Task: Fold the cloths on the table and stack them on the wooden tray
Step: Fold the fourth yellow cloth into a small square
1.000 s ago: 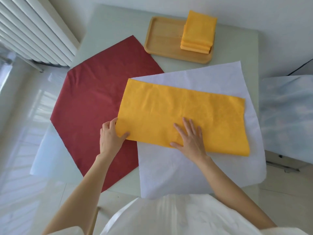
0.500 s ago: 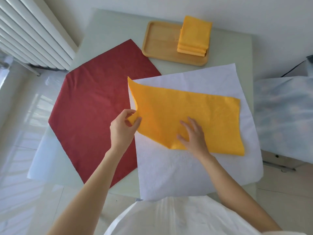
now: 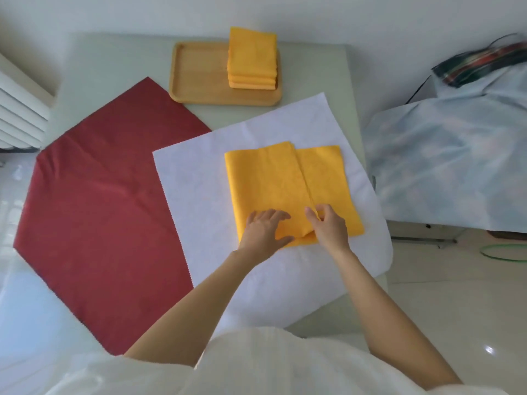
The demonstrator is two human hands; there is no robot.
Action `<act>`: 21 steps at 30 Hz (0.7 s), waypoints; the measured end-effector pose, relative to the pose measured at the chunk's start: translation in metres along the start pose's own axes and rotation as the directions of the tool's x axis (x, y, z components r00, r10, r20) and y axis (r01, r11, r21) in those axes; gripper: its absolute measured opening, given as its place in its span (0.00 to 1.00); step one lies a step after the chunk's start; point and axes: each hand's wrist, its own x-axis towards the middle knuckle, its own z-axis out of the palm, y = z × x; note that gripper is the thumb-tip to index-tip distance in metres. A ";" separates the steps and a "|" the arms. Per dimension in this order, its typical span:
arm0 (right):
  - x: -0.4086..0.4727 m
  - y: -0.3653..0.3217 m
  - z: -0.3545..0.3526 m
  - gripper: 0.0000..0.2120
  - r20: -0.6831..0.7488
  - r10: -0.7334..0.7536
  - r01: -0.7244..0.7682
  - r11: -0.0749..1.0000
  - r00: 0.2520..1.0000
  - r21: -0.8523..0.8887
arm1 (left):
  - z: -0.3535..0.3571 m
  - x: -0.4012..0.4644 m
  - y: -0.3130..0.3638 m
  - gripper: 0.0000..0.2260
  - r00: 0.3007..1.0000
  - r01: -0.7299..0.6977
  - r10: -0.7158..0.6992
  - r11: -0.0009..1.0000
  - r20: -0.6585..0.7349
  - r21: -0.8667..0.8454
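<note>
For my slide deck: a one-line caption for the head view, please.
Both hands, left and right, fold a yellow cloth on the white sheet.

Yellow cloth [image 3: 273,189] flat on white cloth [image 3: 199,178], left flap folded over, edge short of right side. Red cloth [image 3: 99,209] spread flat at left. Wooden tray [image 3: 199,72] at table's far side, folded yellow stack [image 3: 252,58] on right end.

No writing, label, brand or number shows anywhere here: the cloths [image 3: 288,189], the tray [image 3: 199,72] and the bench [image 3: 114,61] are plain.
</note>
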 end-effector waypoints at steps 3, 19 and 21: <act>0.004 -0.001 0.008 0.17 -0.039 -0.056 0.055 0.998 0.998 -0.035 | 0.002 -0.016 -0.026 0.27 0.992 -0.101 0.111 0.979 -0.052 0.177; 0.010 0.071 -0.022 0.05 -0.330 -0.158 0.091 0.973 0.930 -0.211 | 0.008 -0.029 -0.036 0.15 0.925 -0.277 0.302 0.951 -0.231 0.136; 0.011 0.072 -0.023 0.04 -0.336 -0.171 0.099 0.970 0.926 -0.222 | 0.010 -0.031 -0.037 0.15 0.934 -0.281 0.309 0.946 -0.180 0.163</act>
